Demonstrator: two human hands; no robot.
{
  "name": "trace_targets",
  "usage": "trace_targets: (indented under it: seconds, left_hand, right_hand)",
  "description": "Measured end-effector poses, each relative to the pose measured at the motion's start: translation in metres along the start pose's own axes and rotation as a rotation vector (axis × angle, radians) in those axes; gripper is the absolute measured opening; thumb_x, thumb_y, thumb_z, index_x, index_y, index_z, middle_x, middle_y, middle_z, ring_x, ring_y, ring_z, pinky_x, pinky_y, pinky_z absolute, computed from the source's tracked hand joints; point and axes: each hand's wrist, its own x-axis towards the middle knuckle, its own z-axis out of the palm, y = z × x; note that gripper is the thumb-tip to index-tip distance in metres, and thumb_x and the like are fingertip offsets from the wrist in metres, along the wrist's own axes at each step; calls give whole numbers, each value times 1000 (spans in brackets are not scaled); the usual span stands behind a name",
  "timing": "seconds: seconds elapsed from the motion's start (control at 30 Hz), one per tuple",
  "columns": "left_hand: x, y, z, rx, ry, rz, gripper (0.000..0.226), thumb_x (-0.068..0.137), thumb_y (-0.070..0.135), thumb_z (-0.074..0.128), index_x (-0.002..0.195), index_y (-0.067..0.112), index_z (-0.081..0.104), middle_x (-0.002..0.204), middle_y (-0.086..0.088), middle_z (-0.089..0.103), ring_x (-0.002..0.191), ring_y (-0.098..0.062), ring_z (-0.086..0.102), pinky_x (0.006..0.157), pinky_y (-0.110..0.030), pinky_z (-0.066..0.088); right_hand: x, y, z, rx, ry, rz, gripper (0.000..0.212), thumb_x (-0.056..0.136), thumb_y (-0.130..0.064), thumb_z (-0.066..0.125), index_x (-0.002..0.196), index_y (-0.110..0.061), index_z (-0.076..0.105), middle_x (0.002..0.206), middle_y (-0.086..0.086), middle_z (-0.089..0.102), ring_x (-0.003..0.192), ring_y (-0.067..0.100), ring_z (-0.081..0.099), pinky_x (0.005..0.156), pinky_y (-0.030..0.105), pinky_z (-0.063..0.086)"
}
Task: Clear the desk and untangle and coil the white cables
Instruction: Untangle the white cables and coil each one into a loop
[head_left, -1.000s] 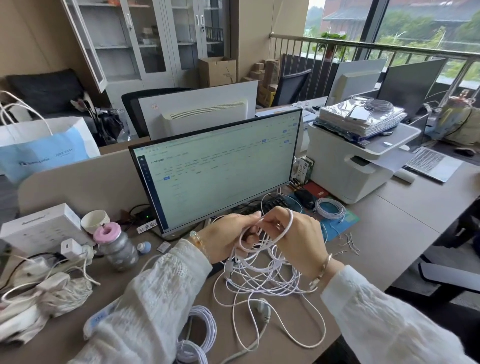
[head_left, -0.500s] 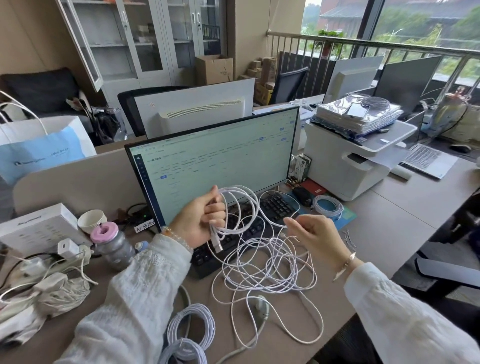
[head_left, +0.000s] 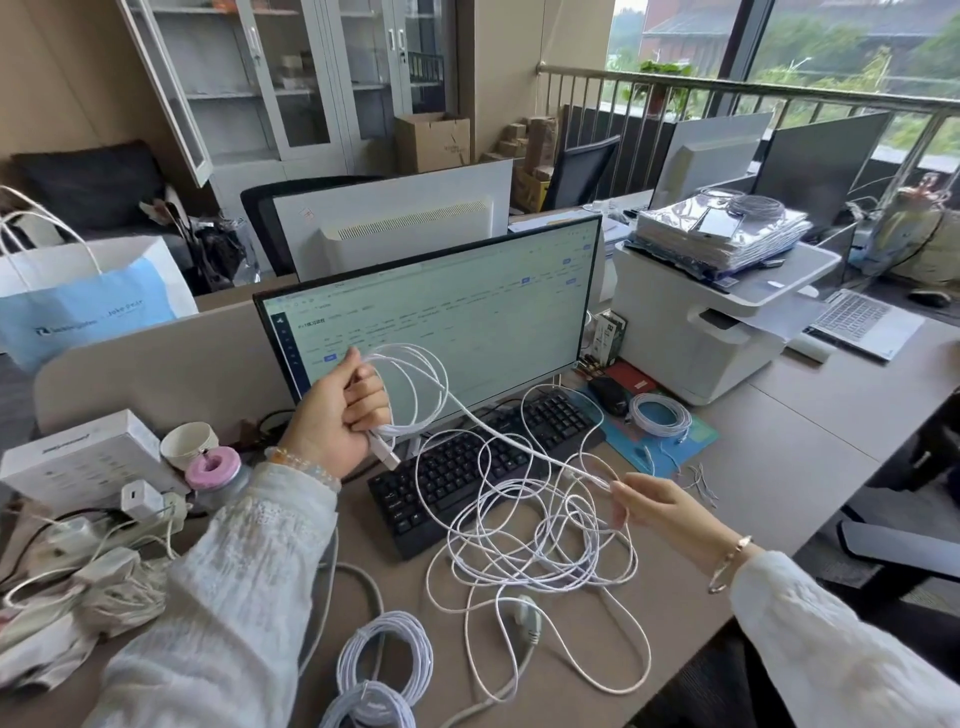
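holding the loops (head_left: 410, 395) tight in the left hand (head_left: 340, 410), right hand (head_left: 652, 506) pinching the white cable (head_left: 524, 452) — pull slowly so knots slip free.

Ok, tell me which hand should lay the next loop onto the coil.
Right. The left hand is occupied gripping the started coil, raised before the monitor. The right hand pinches the free strand running to it, so it can probably swing that over.

Soft window daylight, wide-angle edge distortion

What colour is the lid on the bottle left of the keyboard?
Pink, on the clear plastic bottle's round lid, in the head view.
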Motion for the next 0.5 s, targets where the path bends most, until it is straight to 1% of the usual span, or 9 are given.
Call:
trace_targets:
  seconds: [0.03, 0.07, 0.1, 0.17, 0.2, 0.3, 0.37, 0.43, 0.5]
  left_hand:
    - [1, -4, 1, 32, 14, 18, 40, 102, 37, 38, 68, 17, 39, 45, 10, 25, 31, -3, 21, 32, -16, 16]
    - [1, -9, 2, 74, 23, 41, 40, 102, 39, 39, 69, 17, 41, 46, 9, 25, 32, -4, 21, 32, -17, 19]
    - [2, -14, 3, 127, 28, 69, 40, 102, 40, 40, 69, 16, 42, 48, 8, 25, 34, -5, 21, 33, -18, 21]
    - [2, -24, 4, 269, 16, 125, 40, 101, 40, 41, 70, 16, 43, 50, 6, 27, 37, -7, 23, 35, -19, 25]
    - [2, -28, 5, 349, 0, 143, 40, 101, 40, 42, 70, 16, 43, 51, 5, 29, 38, -8, 24, 36, -20, 26]
    - [-3, -42, 16, 577, -51, 169, 39, 101, 39, 42, 70, 15, 43, 53, 3, 39, 42, -11, 33, 41, -21, 33]
    - [-13, -50, 28, 713, -64, 172, 36, 101, 35, 43, 73, 13, 47, 55, -1, 51, 46, -16, 47, 47, -25, 45]
    - [-22, -58, 40, 792, -106, 129, 34, 101, 33, 45, 78, 8, 52, 59, -8, 59, 49, -21, 58, 53, -29, 54]
    - [-28, -66, 49, 802, -203, 37, 35, 101, 34, 45, 80, 5, 50, 51, -7, 54, 40, -19, 53, 45, -26, 48]
  right_hand:
    - [-3, -5, 4, 51, 20, -27, 29, 96, -31, 52, 73, -14, 57, 65, 1, 60, 68, 20, 55, 74, 41, 44]
    - [-6, -14, 10, 77, 35, -63, 26, 96, -26, 52, 74, -13, 55, 60, 1, 55, 63, 21, 57, 68, 39, 44]
    - [-8, -25, 17, 84, 36, -102, 23, 96, -24, 52, 76, -12, 54, 58, -1, 52, 57, 19, 56, 61, 32, 44]
    - [-14, -50, 31, 0, 51, -206, 18, 95, -25, 54, 80, -15, 56, 57, -8, 51, 50, 8, 50, 52, 19, 40]
    - [-15, -61, 37, -61, 80, -278, 17, 95, -25, 56, 79, -19, 56, 57, -12, 52, 48, 3, 45, 51, 15, 37]
    - [-20, -98, 48, -163, 152, -434, 16, 94, -26, 58, 79, -22, 58, 58, -16, 53, 44, 5, 40, 49, 12, 32]
    - [-22, -118, 52, -183, 158, -479, 16, 94, -22, 58, 80, -16, 60, 54, -14, 50, 43, 3, 44, 47, 10, 32]
    - [-19, -130, 55, -224, 204, -518, 15, 94, -19, 59, 79, -15, 58, 55, -16, 46, 49, 0, 49, 48, 10, 33]
    - [-11, -133, 56, -253, 293, -529, 16, 93, -21, 60, 78, -17, 57, 58, -17, 46, 49, 3, 48, 49, 12, 33]
